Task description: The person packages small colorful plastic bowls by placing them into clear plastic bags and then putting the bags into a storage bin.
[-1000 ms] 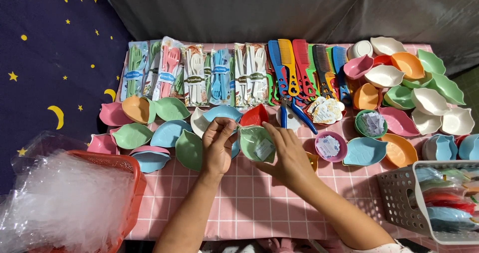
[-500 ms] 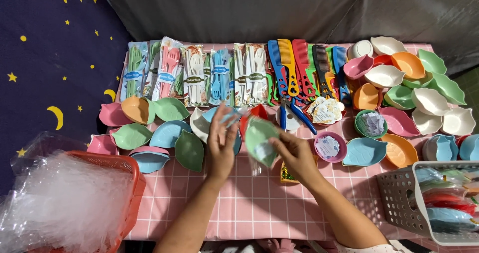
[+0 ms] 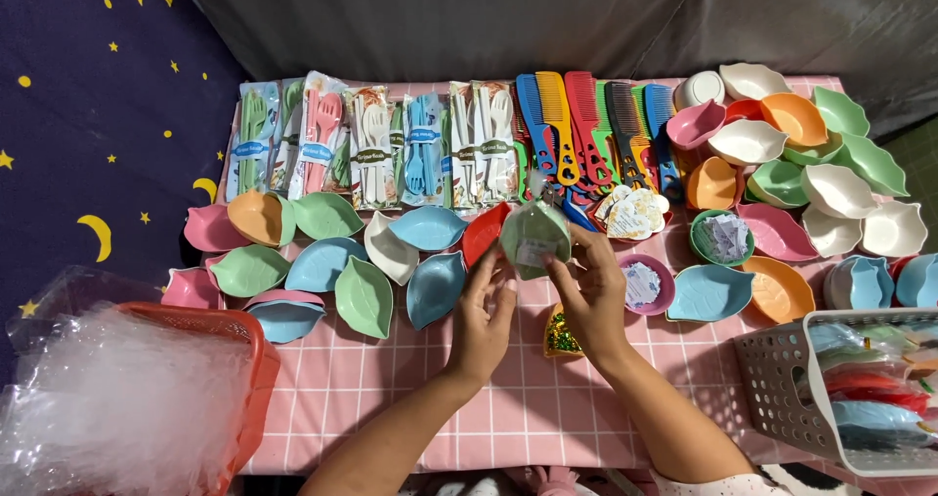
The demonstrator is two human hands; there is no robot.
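- Item in hand: one pale green leaf-shaped dish (image 3: 532, 238) in a clear wrapper, held raised above the middle of the bench (image 3: 391, 398), which carries a pink checked cloth.
- Our left hand (image 3: 482, 322) pinches the dish's lower left edge, fingers closed on it.
- Our right hand (image 3: 589, 296) grips the lower right edge of the same dish, thumb and fingers clamped on the wrapper.
- Just left of the hands: a spread of leaf dishes (image 3: 332, 261) in green, blue, pink, orange and white, lying flat and overlapping; a red dish (image 3: 484, 232) sits beside the held one.
- Back row, left: packets of plastic cutlery (image 3: 376, 144) in clear sleeves, side by side.
- Back row, centre: a fan of combs (image 3: 586, 125) in blue, yellow, red and dark tones.
- Right side: more bowls and leaf dishes (image 3: 801, 173), several stacked or tilted against each other.
- Near right corner: a white perforated basket (image 3: 782, 379) holding coloured dishes.
- Near left corner: a red basket (image 3: 256, 379) filled with crumpled clear plastic wrap (image 3: 107, 408).
- Under our right wrist: a small glittery packet (image 3: 561, 334) on the cloth.
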